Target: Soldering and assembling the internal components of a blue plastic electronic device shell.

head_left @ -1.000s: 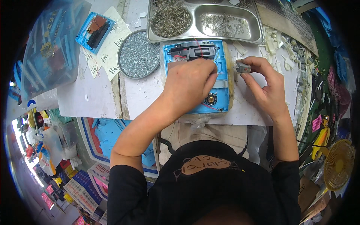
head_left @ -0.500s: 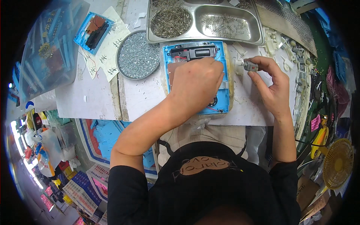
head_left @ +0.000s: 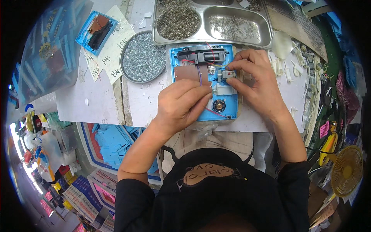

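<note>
The left hand (head_left: pixel 181 102) hides the lower-left corner of the blue casing (head_left: pixel 232 103); the top edge crops the metal tray (head_left: pixel 202 24).

Near the front edge of the desk (head_left: pixel 104 104), smooth blue plastic casing (head_left: pixel 231 104) with matt brown board (head_left: pixel 187 73); farther back, glossy metal tray (head_left: pixel 205 38), shiny metal screws (head_left: pixel 143 56); matt black cloth shirt (head_left: pixel 232 201)

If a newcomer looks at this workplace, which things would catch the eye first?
Probably the bright blue rectangular plastic casing at mid-table, where the right hand pinches a small grey block-shaped part over its right side. Next, the shiny compartmented metal tray holding small metal pieces, just beyond the casing, and the round grey dish full of silvery metal bits, to its left.
</note>
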`<action>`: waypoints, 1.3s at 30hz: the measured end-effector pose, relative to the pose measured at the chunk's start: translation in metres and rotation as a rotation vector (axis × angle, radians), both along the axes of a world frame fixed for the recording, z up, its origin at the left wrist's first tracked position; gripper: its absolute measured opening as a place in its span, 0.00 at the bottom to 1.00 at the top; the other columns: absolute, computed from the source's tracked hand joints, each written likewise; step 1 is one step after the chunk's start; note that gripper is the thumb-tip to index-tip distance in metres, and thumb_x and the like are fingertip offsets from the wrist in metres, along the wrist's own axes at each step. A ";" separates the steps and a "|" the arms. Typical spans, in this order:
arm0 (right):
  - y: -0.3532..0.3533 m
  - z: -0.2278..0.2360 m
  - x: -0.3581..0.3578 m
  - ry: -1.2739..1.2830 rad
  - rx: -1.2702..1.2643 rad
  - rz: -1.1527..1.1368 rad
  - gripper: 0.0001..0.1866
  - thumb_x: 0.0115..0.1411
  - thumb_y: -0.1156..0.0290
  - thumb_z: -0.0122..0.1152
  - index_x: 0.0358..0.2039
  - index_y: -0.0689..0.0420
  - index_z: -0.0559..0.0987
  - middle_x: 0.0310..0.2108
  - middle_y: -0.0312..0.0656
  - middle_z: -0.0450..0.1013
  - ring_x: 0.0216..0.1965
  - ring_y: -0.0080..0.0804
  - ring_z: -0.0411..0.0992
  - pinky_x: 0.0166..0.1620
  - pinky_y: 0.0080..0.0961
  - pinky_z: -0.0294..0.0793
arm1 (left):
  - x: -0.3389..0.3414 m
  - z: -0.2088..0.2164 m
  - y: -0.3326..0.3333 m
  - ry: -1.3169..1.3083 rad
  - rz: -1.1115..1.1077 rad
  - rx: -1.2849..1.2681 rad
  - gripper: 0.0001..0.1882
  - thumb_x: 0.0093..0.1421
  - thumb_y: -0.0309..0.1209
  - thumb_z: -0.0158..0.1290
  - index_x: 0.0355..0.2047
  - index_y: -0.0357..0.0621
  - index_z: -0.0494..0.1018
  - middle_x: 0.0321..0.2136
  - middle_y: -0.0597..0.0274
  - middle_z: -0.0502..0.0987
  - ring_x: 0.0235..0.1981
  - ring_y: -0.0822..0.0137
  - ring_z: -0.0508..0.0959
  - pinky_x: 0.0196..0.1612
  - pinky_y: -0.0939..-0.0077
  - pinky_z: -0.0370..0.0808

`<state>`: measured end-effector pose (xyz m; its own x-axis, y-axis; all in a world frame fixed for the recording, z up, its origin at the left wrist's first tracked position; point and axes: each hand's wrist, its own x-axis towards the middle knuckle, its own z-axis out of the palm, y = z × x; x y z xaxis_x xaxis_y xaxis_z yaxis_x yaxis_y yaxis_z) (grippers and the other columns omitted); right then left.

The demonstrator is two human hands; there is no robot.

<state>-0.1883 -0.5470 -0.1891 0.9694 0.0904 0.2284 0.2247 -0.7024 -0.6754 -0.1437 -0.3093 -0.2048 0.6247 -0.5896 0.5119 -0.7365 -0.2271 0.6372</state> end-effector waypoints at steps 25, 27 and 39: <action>0.028 0.013 0.009 0.019 0.078 -0.105 0.20 0.51 0.72 0.74 0.46 0.57 0.82 0.32 0.40 0.78 0.30 0.37 0.75 0.35 0.31 0.75 | 0.008 0.006 0.020 0.006 -0.139 0.002 0.14 0.51 0.22 0.66 0.40 0.40 0.80 0.29 0.58 0.80 0.25 0.61 0.79 0.28 0.72 0.75; 0.035 0.010 0.016 -0.057 0.110 -0.082 0.17 0.52 0.73 0.73 0.43 0.58 0.83 0.32 0.41 0.79 0.27 0.36 0.76 0.32 0.30 0.76 | 0.007 0.009 0.020 0.065 -0.117 -0.023 0.14 0.52 0.23 0.66 0.40 0.40 0.80 0.29 0.59 0.80 0.26 0.62 0.79 0.28 0.72 0.75; 0.038 0.010 0.020 -0.229 0.075 0.115 0.07 0.52 0.77 0.70 0.33 0.59 0.82 0.30 0.44 0.79 0.31 0.42 0.78 0.34 0.34 0.77 | 0.027 0.024 -0.008 0.186 0.025 -0.084 0.11 0.54 0.25 0.66 0.38 0.39 0.81 0.26 0.60 0.79 0.22 0.65 0.76 0.27 0.71 0.73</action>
<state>-0.1688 -0.5092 -0.1790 0.8758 0.1718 0.4511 0.4534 -0.6134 -0.6466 -0.1168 -0.3177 -0.1811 0.7273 -0.5325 0.4330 -0.5989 -0.1842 0.7794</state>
